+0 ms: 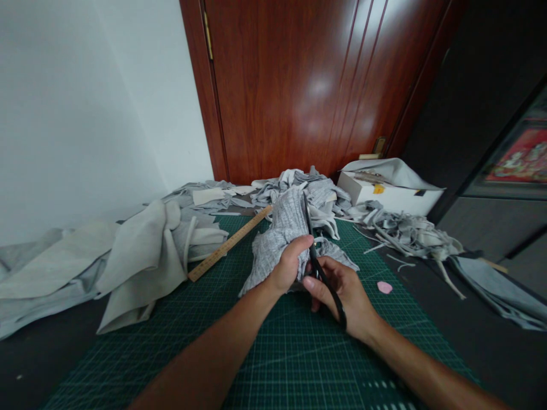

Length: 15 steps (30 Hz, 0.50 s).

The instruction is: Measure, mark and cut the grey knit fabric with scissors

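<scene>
My left hand (291,263) grips a piece of grey ribbed fabric (273,242), its thumb pressed on top near the right edge. Black scissors (321,272) are in my right hand (339,293), with fingers wrapped about the handles. Their blades point away from me and lie along the fabric's right edge, close to my left thumb. Whether the blades are closed on the cloth is hard to tell. Both hands are above the green gridded cutting mat (282,364), and part of the fabric drapes down onto it.
A wooden ruler (231,245) lies slanted left of the fabric. Pale cloth pieces (137,250) are heaped at left, a grey fabric pile (316,191) behind. At right are a white box (391,196), tangled scraps (414,230), folded grey cloth (491,287) and a pink chip (384,287).
</scene>
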{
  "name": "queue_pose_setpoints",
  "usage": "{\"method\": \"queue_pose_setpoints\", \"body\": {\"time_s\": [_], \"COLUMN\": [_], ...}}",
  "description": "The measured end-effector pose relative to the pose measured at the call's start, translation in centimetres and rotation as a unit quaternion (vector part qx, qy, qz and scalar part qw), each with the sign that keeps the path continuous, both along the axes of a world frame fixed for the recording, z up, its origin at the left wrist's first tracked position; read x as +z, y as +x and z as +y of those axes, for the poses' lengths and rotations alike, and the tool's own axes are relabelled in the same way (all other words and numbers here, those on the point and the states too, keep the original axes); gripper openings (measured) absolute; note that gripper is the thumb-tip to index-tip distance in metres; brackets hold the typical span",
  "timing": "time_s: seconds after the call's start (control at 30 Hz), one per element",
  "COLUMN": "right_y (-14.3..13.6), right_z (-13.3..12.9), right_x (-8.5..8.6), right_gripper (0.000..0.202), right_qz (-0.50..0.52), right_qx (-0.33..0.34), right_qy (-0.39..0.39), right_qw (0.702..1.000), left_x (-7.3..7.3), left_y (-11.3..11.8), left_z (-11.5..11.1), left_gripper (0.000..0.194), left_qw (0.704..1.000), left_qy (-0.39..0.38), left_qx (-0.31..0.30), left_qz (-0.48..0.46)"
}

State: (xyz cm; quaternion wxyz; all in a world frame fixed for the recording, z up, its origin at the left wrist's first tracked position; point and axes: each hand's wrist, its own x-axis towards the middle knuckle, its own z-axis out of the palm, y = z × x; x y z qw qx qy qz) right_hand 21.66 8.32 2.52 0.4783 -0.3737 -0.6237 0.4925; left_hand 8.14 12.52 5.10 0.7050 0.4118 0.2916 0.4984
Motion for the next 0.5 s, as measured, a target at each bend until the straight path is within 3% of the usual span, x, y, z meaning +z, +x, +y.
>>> {"method": "queue_pose_setpoints", "body": {"time_s": [0.27,0.5], "right_y": [0.03,0.11], "right_z": [-0.01,-0.12], "right_x": [-0.19,-0.19], "right_gripper": [0.044,0.046], "right_qz": [0.000,-0.011], "right_qx": [0.006,0.000], "right_qy": [0.007,0.008], "right_qw": [1.000,1.000], "left_x": [0.20,0.14], "left_y": [0.08,0.13], "left_z": [-0.19,-0.04], "left_gripper": [0.045,0.040], "left_qw": [0.998,0.999], "left_qy": [0.035,0.037], "left_qx": [-0.003,0.016], "left_qz": [0.042,0.001]}}
